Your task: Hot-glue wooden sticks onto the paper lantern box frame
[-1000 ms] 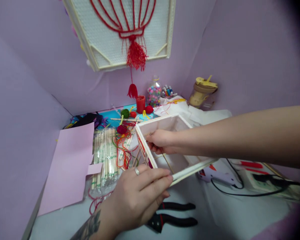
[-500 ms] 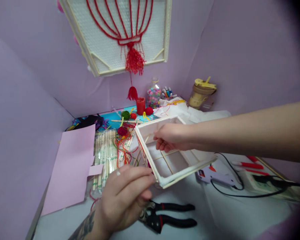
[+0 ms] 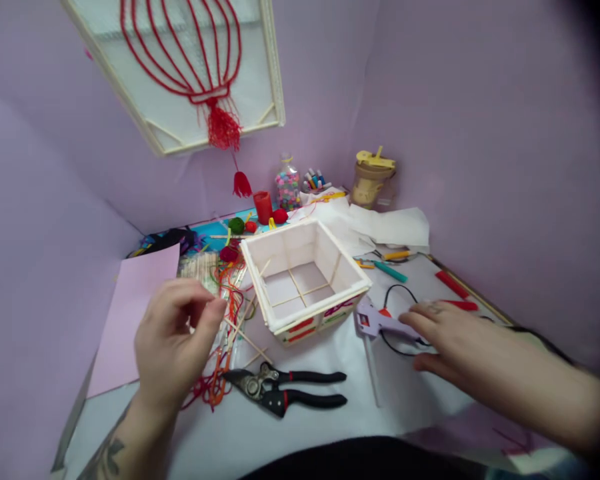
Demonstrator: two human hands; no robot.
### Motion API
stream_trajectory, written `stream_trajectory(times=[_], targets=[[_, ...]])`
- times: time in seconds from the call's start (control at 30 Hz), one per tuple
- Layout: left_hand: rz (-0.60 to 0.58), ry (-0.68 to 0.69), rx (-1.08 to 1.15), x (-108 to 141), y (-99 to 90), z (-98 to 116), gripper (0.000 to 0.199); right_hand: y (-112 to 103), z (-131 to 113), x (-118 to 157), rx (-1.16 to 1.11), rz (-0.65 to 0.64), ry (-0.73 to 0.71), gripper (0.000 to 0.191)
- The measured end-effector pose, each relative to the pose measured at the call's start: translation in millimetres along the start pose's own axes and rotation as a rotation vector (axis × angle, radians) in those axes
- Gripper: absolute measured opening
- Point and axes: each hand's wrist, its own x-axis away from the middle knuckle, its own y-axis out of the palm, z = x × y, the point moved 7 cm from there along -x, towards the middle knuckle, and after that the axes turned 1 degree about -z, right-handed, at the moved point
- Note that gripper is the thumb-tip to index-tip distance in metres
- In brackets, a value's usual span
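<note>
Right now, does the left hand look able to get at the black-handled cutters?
Likely yes: the cutters lie in front of the open box, nothing seems to cover their handles, and the left hand is raised close by, off to their left.

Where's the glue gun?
Head view, right of centre: the glue gun lies on the tabletop between the white box and the right hand.

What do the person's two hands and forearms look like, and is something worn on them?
Both the left hand and the right hand are without gloves, and no sleeves show on the forearms. The left forearm has a dark leaf-like tattoo. The right hand has a small dark mark on a finger, too blurred to identify.
</note>
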Motion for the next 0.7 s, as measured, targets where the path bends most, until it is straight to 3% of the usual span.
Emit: stream_trajectory(times=[0.03, 0.13, 0.2, 0.27, 0.33, 0.4, 0.5, 0.7], targets=[[-0.063, -0.057, -0.042, -5, 5.0, 1, 0.007, 24, -6, -1, 0.065, -0.022, -0.093, 0.03], [-0.23, -0.134, -0.134, -29, 21.1, 12, 0.008, 63, -9, -11, 0.19, 0.02, -0.118, 0.038], [-0.327, -0.115, -0.248, -51, 36.6, 23, 0.01, 73, -7, -17, 0.196, 0.007, -0.086, 0.037], [-0.524, -0.04, -0.436, -71, 63.7, 29, 0.014, 75, -4, -20, 0.17, -0.03, -0.06, 0.031], [-0.725, 0.031, -0.65, -83, 92.0, 28, 0.017, 74, 0, -21, 0.13, -0.044, -0.038, 0.031], [-0.843, 0.089, -0.82, -88, 113.4, 22, 0.019, 72, 2, -22, 0.081, -0.028, -0.022, 0.042], [-0.887, 0.143, -0.939, -85, 130.6, 17, 0.022, 73, 3, -22, 0.028, 0.007, -0.021, 0.059], [-0.927, 0.168, -1.043, -68, 142.5, 19, 0.04, 78, 2, -24, 0.014, 0.036, -0.053, 0.051]])
